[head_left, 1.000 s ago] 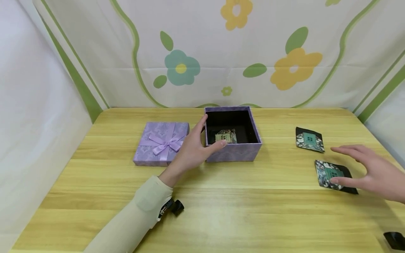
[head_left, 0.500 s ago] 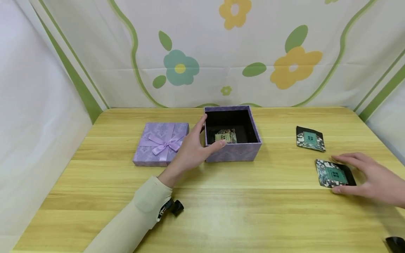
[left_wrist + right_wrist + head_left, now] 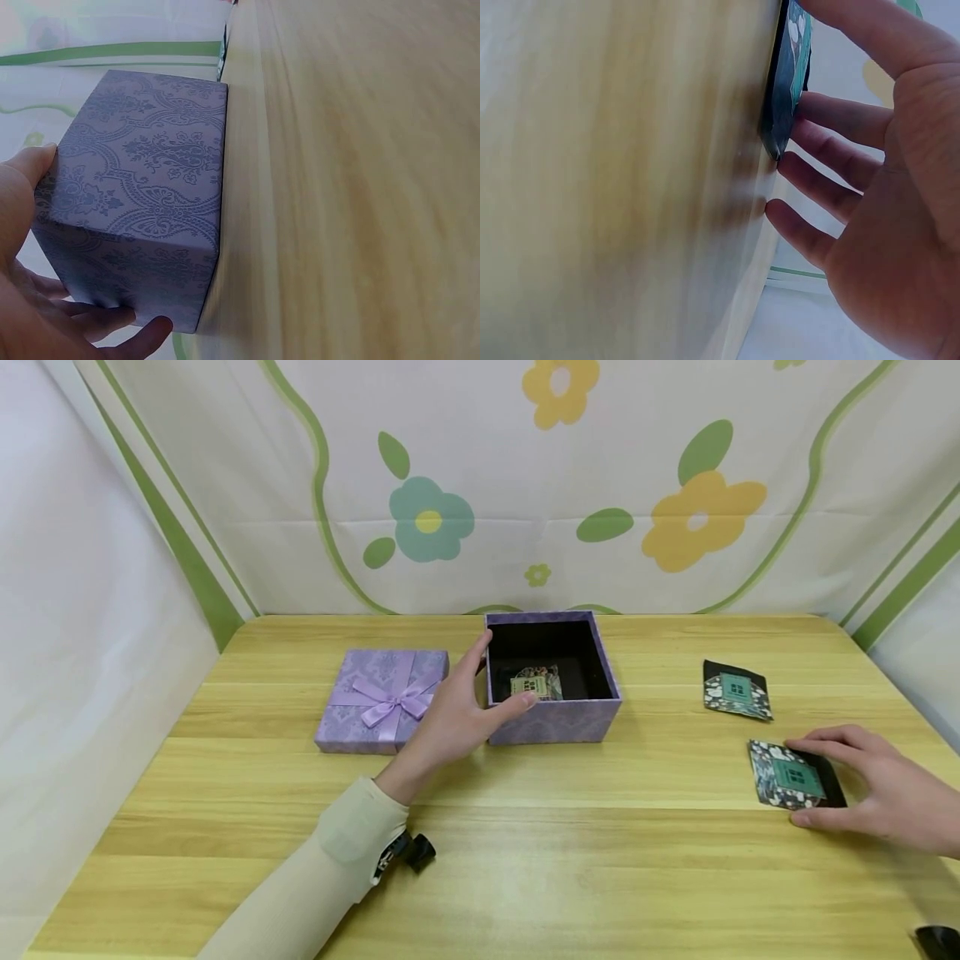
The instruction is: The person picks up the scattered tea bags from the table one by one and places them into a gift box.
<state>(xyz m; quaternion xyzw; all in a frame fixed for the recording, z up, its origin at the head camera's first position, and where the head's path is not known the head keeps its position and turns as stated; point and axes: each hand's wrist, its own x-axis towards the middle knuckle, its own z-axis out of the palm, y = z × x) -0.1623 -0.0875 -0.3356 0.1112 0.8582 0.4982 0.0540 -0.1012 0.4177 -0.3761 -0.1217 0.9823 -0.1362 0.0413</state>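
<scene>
Just left of the left hand (image 3: 455, 717) lies the lid (image 3: 375, 702), bow (image 3: 408, 700) uppermost, its right edge passing behind that wrist in the head view. A backward swing of the forearm could snag the bow or shove the lid along the counter (image 3: 637, 877).

The left hand grips the box (image 3: 555, 724) at its left side, thumb over the front rim, other fingers along the left wall. A hard push would probably slide or turn the box, which seems light, and too firm a squeeze could bow its wall. The thumb also juts over the front of the opening, where something brought in from the right might catch. To the right of that thumb, low inside the box, is the inner packet (image 3: 538, 685); tipping the box would likely shift it.

Well to the right, beyond the right hand (image 3: 888, 792) on its far left, the far packet (image 3: 737, 692) lies flat; a sideways sweep could knock it.

The near packet (image 3: 791, 775) sits between thumb and fingers of the right hand, which are spread astride it at opposite edges; whether they press I cannot tell. Such a thin, slick-looking thing could slip away or buckle if only its edges are caught.
</scene>
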